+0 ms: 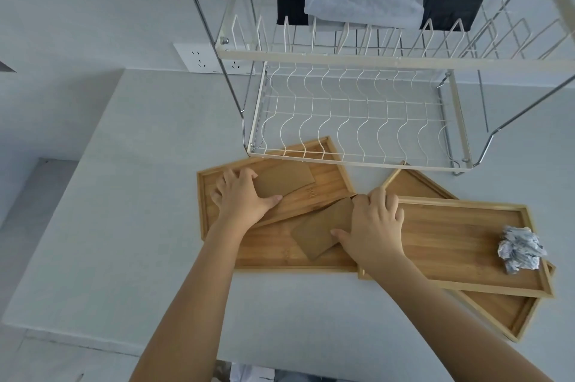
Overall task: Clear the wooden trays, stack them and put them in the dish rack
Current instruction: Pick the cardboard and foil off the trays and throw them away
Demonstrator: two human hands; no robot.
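Pale grey counter holds four wooden trays before a white wire rack. Left hand lies flat, fingers spread, on a brown card in the upper left tray. Right hand presses a second card on the lower tray, thumb on it. Right of that hand, the top tray carries a crumpled paper, stacked over a bottom tray.

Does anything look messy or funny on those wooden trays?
Yes. The wooden trays lie crooked and overlapping instead of neatly stacked, and a crumpled paper ball sits on the right one. Brown cards lie scattered on the left ones.
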